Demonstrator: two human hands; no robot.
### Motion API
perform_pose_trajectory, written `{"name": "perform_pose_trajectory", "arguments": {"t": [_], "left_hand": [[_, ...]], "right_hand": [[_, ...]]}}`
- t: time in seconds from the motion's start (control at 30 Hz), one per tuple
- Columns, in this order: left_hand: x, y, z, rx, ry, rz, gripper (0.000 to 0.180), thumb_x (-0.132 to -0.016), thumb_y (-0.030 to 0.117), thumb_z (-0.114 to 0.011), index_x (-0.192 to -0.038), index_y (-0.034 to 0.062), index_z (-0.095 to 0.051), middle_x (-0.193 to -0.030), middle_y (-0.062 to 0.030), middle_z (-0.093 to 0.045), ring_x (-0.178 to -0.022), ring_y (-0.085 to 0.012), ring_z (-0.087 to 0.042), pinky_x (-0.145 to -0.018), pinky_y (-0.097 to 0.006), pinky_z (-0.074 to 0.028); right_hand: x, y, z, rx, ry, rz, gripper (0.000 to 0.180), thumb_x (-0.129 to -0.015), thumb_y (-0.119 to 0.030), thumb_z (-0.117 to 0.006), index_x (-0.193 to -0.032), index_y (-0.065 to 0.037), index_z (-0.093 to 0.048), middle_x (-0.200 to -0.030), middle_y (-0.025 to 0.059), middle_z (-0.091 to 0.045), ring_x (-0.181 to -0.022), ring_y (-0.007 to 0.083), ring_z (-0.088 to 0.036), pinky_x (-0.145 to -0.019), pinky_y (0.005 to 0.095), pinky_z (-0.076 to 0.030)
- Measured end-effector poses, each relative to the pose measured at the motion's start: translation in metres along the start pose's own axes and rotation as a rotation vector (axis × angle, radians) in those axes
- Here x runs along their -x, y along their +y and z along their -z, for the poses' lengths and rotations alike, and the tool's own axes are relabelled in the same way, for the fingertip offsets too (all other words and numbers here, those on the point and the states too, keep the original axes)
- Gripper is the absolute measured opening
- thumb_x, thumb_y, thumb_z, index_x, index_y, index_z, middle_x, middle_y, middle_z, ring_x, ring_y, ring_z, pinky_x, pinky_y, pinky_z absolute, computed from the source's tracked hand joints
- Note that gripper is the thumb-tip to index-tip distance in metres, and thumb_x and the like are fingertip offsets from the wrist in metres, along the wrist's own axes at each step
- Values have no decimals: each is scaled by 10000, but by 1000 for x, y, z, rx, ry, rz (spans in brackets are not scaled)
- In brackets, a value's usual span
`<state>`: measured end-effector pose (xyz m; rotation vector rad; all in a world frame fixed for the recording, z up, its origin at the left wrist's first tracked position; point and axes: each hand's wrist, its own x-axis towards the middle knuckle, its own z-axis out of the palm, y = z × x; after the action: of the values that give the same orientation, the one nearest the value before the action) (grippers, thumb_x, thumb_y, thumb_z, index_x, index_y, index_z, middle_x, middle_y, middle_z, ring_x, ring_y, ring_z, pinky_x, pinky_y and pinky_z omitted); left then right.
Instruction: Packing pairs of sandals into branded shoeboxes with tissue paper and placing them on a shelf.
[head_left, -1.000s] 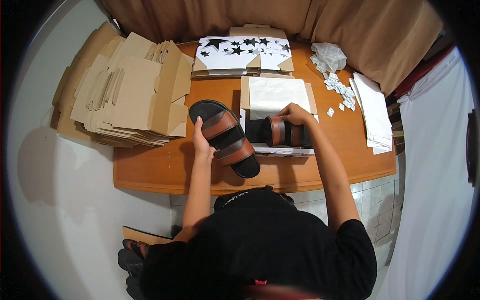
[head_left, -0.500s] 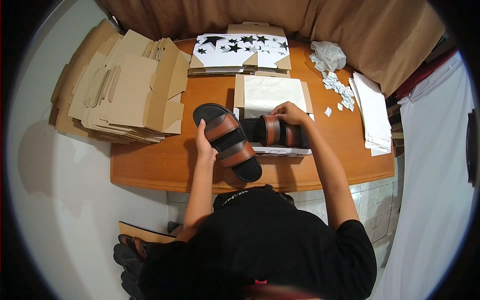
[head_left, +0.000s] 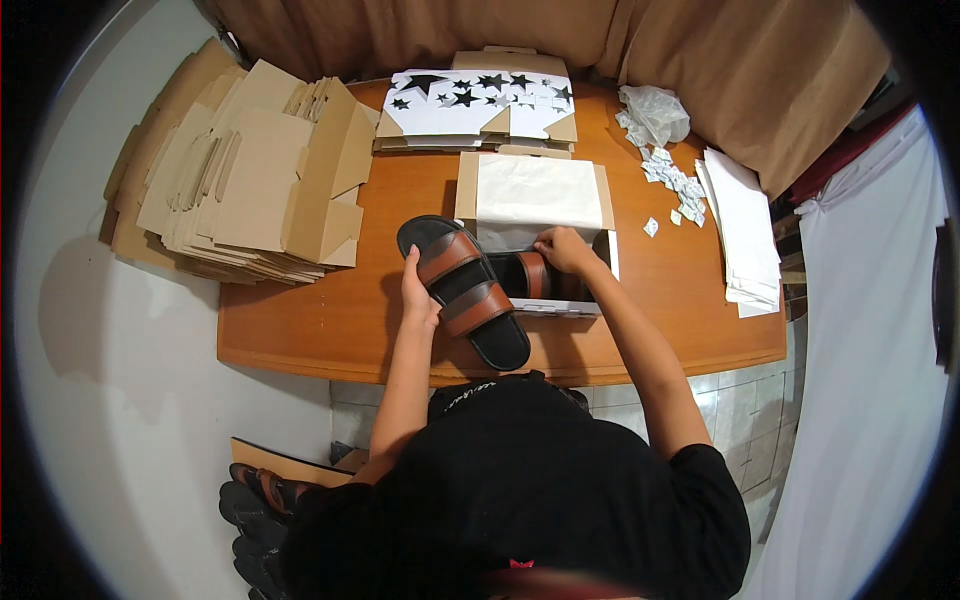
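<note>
Above the table (head_left: 300, 330), left grip (head_left: 419, 289) clasps one sandal (head_left: 463, 282) by its edge; whether right grip (head_left: 566, 249) holds boxed sandal (head_left: 536, 277) is unclear.

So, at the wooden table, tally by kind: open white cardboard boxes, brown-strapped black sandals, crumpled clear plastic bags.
Open white cardboard box: 1
Brown-strapped black sandals: 2 (one in the left hand, one in the box)
Crumpled clear plastic bag: 1
Total: 4
</note>
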<state>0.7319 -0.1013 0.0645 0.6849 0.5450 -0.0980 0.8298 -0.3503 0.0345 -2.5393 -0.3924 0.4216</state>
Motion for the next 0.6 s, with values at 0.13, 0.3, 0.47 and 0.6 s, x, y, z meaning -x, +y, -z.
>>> {"name": "perform_pose_trajectory", "arguments": {"t": [0.13,0.3,0.47,0.6], "left_hand": [[4,0,-4,-47,29,-9,579,-856,498,-485,-1161,6,-493,-1105,-172,-565,-991,-282,-576,-866,-416,-484],[3,-2,-3,-40,49,-26,582,-854,500,-491,-1159,4,-493,-1111,-170,-563,-995,-279,-574,-873,-415,-477],[3,-2,-5,-19,53,-30,583,-853,502,-495,-1165,9,-488,-1120,-167,-556,-1008,-285,-565,-885,-423,-469],[8,1,-13,-22,76,-56,586,-853,497,-504,-1175,8,-477,-1135,-166,-547,-1022,-288,-558,-897,-436,-461]], "right_hand": [[0,17,-5,-58,-3,87,380,-853,-328,-507,-931,20,-640,-907,243,-623,-876,392,-595,-818,419,-460],[13,11,-8,-2,-67,90,422,-883,-342,-464,-1008,31,-616,-1011,262,-594,-989,393,-549,-869,414,-427],[20,11,0,64,19,148,364,-864,-289,-503,-1043,6,-618,-1052,246,-588,-1036,377,-534,-904,407,-417],[26,4,14,-108,119,191,344,-855,-242,-532,-1070,19,-596,-1076,236,-586,-1044,354,-539,-902,392,-420]]}}
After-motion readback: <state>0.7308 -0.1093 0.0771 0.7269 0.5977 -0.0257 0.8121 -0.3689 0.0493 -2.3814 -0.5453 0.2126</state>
